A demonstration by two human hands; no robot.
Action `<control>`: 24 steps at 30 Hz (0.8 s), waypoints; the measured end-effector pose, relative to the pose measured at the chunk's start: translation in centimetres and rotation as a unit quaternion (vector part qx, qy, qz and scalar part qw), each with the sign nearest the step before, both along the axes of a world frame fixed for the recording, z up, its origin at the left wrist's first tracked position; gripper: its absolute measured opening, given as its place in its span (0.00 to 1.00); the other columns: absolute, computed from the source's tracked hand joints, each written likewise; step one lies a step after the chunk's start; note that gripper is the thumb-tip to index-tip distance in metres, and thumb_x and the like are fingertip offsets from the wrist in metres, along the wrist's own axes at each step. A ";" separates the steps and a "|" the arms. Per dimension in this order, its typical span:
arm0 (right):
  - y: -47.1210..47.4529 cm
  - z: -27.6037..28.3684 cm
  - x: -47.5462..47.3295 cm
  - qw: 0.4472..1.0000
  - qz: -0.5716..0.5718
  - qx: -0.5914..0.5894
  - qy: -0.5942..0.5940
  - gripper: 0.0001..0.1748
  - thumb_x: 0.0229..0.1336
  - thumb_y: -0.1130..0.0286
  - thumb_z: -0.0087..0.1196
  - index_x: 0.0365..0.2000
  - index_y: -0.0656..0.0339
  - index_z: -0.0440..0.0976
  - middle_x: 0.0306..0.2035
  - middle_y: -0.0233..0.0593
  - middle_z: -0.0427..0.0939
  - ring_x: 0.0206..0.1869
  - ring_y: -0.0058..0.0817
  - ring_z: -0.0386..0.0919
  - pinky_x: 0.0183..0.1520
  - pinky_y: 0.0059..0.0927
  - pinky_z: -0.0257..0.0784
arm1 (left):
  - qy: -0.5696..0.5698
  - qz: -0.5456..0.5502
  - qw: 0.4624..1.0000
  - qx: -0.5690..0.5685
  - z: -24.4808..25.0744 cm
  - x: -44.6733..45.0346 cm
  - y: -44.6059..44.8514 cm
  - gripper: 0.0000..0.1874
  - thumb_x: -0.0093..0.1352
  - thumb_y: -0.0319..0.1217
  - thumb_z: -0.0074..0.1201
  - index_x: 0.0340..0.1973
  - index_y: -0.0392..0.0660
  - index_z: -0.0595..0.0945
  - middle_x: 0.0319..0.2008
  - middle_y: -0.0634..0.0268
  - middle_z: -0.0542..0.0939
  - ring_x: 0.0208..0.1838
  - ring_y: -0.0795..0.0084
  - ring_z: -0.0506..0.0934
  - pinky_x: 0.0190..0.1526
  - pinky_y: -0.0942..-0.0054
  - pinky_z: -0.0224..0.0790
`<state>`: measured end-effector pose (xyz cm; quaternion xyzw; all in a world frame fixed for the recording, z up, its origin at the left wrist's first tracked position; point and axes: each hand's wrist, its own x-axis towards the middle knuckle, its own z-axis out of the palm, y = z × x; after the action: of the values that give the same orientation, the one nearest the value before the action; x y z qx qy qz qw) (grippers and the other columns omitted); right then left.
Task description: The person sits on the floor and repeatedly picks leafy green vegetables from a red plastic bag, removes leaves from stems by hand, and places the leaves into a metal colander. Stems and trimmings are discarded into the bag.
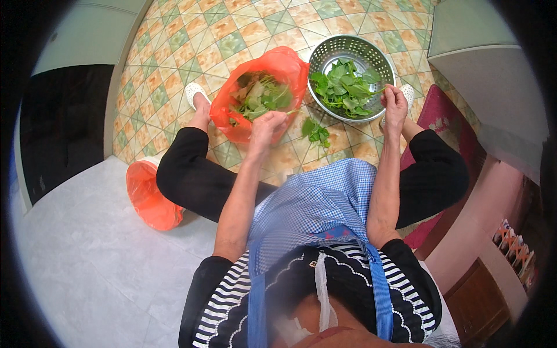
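Note:
My left hand point(270, 126) is over the near rim of a red plastic bag point(222, 98), pinching a short pale green stem point(295, 112). Inside the bag lie leafy greens point(265, 98), some of them brownish. At the right rim of a perforated metal colander point(320, 56), my right hand point(395, 102) grips a leafy sprig by its stem point(379, 91). The sprig's leaves reach in over the green leaves point(341, 85) heaped in the colander. A small bunch of loose leaves point(315, 131) rests on the floor between bag and colander.
Patterned tiles point(278, 21) cover the floor ahead. A bin lined with a red bag point(152, 195) stands by my left knee. Cabinets point(87, 35) flank the left side. To the right are a worn magenta mat point(435, 113) and a pale cabinet point(478, 26).

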<state>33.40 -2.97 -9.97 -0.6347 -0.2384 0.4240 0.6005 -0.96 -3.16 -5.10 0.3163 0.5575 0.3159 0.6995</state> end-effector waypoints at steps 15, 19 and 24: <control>-0.7 3.7 -10.3 0.962 0.257 -0.018 -0.091 0.14 0.61 0.65 0.55 0.43 0.63 0.75 0.35 0.29 0.78 0.38 0.15 0.74 0.42 0.19 0.69 | 0.111 -0.041 0.992 0.044 -1.5 1.3 -0.6 0.14 0.67 0.36 0.51 0.21 0.42 0.75 0.17 0.74 0.69 0.22 0.85 0.64 0.25 0.82 0.56; -1.0 3.7 -10.5 0.964 0.233 -0.003 -0.131 0.11 0.59 0.70 0.55 0.41 0.63 0.76 0.34 0.30 0.78 0.36 0.16 0.75 0.40 0.18 0.70 | 0.240 -0.077 0.961 0.116 -1.2 1.5 -0.8 0.13 0.66 0.35 0.52 0.26 0.37 0.78 0.21 0.63 0.76 0.26 0.75 0.72 0.31 0.74 0.64; -1.7 3.9 -11.2 0.950 0.267 -0.019 -0.163 0.08 0.56 0.73 0.56 0.37 0.63 0.78 0.33 0.31 0.80 0.33 0.18 0.76 0.36 0.20 0.71 | 0.293 -0.105 0.937 0.160 -0.5 1.9 -1.1 0.14 0.65 0.36 0.52 0.27 0.36 0.79 0.21 0.59 0.77 0.26 0.71 0.75 0.32 0.71 0.66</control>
<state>22.23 -4.64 -6.05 -0.6198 -0.4857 0.4641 0.4057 0.94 -4.26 -5.61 0.5592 0.6435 0.2194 0.4744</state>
